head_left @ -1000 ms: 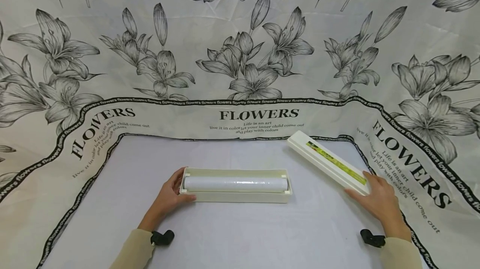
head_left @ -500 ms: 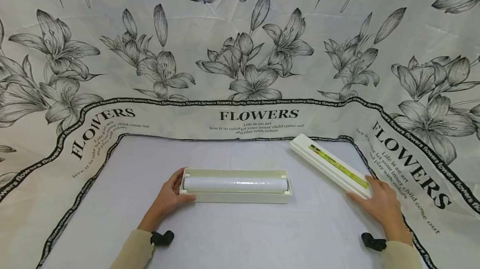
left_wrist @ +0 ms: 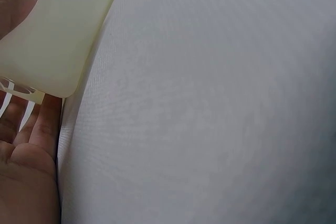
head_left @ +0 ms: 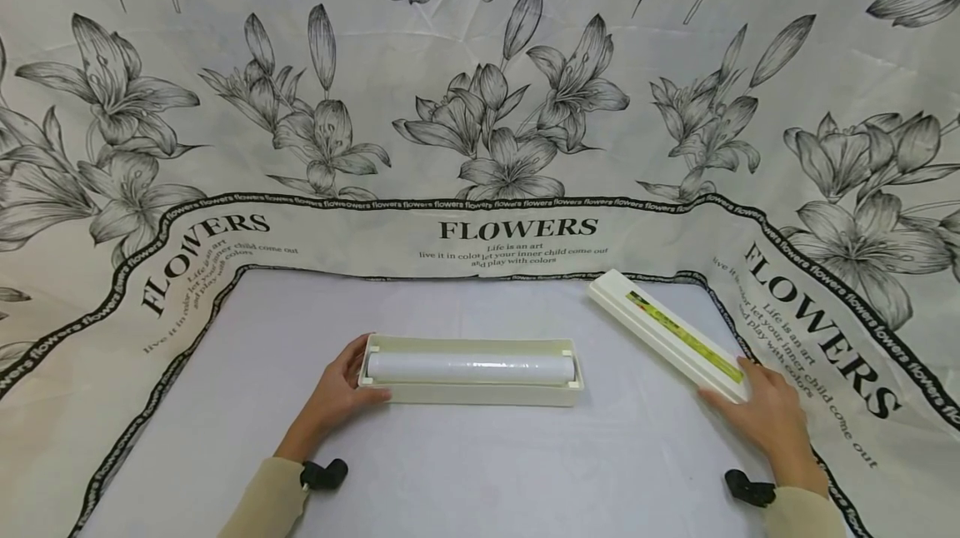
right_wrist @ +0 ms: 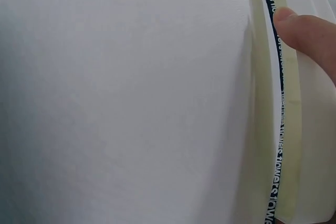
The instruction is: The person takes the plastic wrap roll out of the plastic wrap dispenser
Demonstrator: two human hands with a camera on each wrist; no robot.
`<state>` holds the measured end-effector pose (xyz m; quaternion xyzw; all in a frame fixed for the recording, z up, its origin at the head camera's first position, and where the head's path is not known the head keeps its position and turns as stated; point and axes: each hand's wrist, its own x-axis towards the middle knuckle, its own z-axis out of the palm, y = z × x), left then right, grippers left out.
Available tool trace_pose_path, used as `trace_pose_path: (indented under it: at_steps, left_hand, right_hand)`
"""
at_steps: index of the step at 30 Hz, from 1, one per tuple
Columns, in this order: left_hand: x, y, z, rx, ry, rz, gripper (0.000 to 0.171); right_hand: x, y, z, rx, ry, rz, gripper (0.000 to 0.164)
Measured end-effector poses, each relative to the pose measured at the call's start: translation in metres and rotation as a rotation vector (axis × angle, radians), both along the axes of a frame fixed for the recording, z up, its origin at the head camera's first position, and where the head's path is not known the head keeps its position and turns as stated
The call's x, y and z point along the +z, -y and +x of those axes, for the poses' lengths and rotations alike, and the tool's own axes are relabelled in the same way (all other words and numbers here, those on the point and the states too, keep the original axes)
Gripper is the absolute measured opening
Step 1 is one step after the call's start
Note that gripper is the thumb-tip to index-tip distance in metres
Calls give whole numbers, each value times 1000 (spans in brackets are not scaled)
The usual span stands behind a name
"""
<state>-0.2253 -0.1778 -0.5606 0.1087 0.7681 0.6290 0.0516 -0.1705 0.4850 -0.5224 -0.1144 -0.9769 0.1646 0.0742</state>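
Note:
A long cream plastic cling film dispenser [head_left: 472, 395] stands uncovered on the white tabletop, with a shiny white roll [head_left: 472, 368] of film lying inside it. My left hand [head_left: 333, 401] grips its left end, thumb on the front wall and fingers round the back. In the left wrist view, the thumb [left_wrist: 21, 3] lies on the dispenser's smooth side, and fingers show past its end. Off to the right, my right hand [head_left: 768, 417] holds the near end of the dispenser's white lid [head_left: 663, 338], which has a yellow-green label and points diagonally to the back left.
White cloth [head_left: 480, 471] covers the table. A floral curtain [head_left: 510, 105] with a black-edged FLOWERS border rises behind and along both sides. The lid's far end overlaps that border in the head view. Black wrist mounts [head_left: 324, 475] sit at both cuffs.
The right hand has shifted slightly to the right and toward me, carrying the lid with it. The left hand and the dispenser have stayed in place.

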Motion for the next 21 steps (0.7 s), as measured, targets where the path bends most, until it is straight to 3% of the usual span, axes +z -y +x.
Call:
trace_pose_path:
  at_steps: [9,21]
  left_hand:
    - [1,0,1,-7,-5,7,104]
    - [1,0,1,-14,-3,10,104]
  right_hand:
    - [0,0,1,-40,62,-8,112]
    - [-3,1,2,-78,47,-20,112]
